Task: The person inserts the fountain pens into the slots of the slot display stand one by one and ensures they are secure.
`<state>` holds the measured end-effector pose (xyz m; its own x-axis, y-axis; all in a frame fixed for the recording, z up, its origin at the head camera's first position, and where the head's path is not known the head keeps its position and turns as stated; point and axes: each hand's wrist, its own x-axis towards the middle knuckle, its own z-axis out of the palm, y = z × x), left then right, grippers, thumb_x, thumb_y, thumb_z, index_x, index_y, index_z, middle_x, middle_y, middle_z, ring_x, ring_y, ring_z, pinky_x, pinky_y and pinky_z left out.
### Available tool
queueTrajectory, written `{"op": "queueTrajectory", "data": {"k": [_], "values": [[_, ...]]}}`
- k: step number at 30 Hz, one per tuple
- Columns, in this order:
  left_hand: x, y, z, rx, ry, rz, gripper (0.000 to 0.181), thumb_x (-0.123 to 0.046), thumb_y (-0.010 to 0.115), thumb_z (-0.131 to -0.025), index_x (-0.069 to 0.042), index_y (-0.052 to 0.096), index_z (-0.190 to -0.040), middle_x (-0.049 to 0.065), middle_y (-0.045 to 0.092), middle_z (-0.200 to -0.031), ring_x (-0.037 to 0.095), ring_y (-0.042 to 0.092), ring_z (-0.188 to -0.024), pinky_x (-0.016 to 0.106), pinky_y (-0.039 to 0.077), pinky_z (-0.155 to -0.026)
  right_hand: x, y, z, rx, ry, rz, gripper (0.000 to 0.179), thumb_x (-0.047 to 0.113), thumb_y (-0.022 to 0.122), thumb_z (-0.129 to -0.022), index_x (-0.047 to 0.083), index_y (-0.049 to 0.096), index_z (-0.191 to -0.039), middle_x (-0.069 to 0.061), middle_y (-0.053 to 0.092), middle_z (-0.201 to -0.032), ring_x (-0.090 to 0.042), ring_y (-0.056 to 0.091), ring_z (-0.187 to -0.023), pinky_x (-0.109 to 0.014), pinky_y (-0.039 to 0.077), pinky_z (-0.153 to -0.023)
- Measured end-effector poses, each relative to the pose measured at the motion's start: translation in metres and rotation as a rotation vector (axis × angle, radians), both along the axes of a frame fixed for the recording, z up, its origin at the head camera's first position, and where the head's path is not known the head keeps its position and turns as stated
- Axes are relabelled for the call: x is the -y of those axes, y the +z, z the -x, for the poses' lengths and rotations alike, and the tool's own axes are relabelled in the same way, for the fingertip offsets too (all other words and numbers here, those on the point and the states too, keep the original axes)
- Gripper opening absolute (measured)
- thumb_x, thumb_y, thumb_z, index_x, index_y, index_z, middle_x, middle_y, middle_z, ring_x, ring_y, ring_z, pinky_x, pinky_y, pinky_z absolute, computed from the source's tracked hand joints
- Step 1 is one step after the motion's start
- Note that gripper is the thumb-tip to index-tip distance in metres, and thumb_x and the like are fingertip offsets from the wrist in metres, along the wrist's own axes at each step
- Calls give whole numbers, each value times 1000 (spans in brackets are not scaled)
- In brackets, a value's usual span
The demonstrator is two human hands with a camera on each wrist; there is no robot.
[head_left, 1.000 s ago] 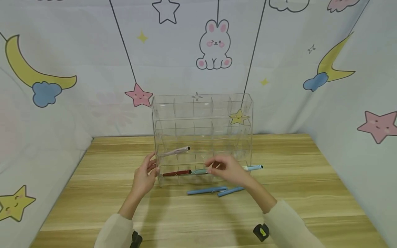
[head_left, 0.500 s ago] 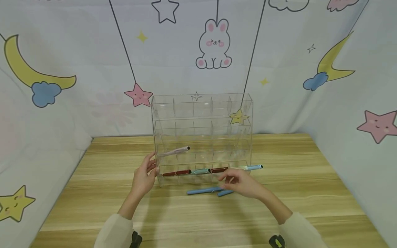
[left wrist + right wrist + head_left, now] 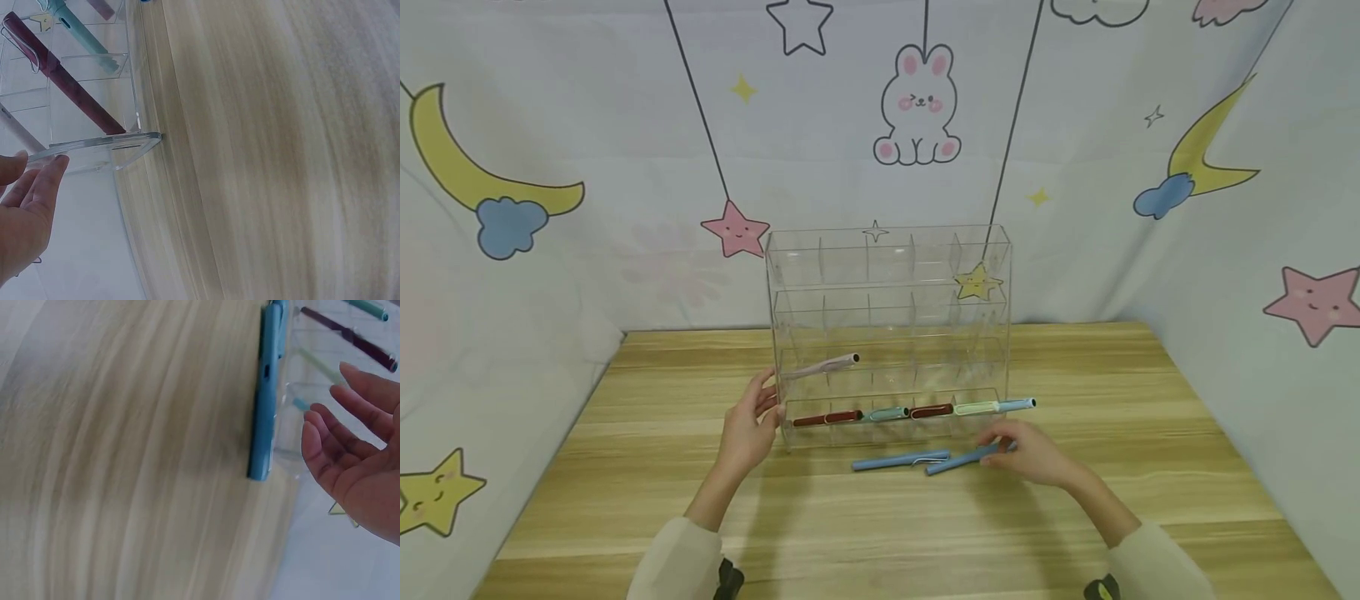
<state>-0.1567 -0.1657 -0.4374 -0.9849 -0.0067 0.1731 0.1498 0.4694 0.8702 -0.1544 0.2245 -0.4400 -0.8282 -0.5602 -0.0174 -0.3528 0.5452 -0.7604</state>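
My left hand (image 3: 751,425) grips the left side panel of a clear acrylic pen rack (image 3: 94,144), thumb on one side and fingers on the other. My right hand (image 3: 1026,454) hovers over the right end of a blue pen (image 3: 951,463) on the table. In the right wrist view its fingers are loosely bent and apart from the blue pen (image 3: 265,412). Another blue pen (image 3: 891,461) lies to the left, its clip end meeting the first. In the rack's bottom row lean a dark red pen (image 3: 820,419), a teal pen (image 3: 886,414), another dark red pen (image 3: 931,411), a pale green pen (image 3: 976,408) and a light blue pen (image 3: 1017,405).
A pale pink pen (image 3: 827,365) leans in the row above, at the left. The rack's upper rows of compartments rise in front of a white cloth backdrop (image 3: 820,150) printed with stars, moons and a rabbit. The wooden table (image 3: 850,542) extends toward me.
My right hand has moved from the rack's bottom row down and right to the blue pen on the table, uncovering the second dark red and pale green pens. The left hand has stayed put.
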Motion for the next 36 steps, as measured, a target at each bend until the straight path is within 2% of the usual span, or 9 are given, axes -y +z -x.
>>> {"op": "queueTrajectory", "data": {"k": [5, 11, 18, 36], "values": [[0, 0, -1, -10, 1, -1, 55, 12, 54, -85, 2, 34, -136, 32, 51, -119, 41, 53, -108, 37, 53, -81, -10, -9, 2, -24, -81, -29, 26, 6, 70, -79, -5, 63, -102, -17, 58, -99, -16, 50, -74, -23, 48, -59], [0, -1, -1, -17, 3, 6, 55, 12, 54, -85, 3, 34, -135, 32, 52, -118, 41, 53, -107, 38, 53, -81, -14, -18, 2, -69, -130, -44, 29, 1, 70, -77, -7, 62, -103, -20, 51, -101, -15, 45, -70, -21, 44, -56], [1, -1, 0, -14, -5, 2, 55, 11, 54, -86, 2, 34, -136, 32, 52, -118, 41, 53, -108, 39, 53, -82, -16, -29, 3, -69, -213, -62, 28, -3, 70, -75, -4, 63, -102, -18, 48, -100, -20, 41, -74, -22, 39, -58], [1, -1, 0, -25, -2, 10, 55, 11, 54, -85, 2, 35, -136, 32, 53, -117, 40, 54, -107, 42, 50, -85, -15, -39, 2, -46, -262, -76, 26, -4, 67, -77, -5, 64, -102, -14, 47, -94, -16, 40, -70, -20, 36, -56]]}}
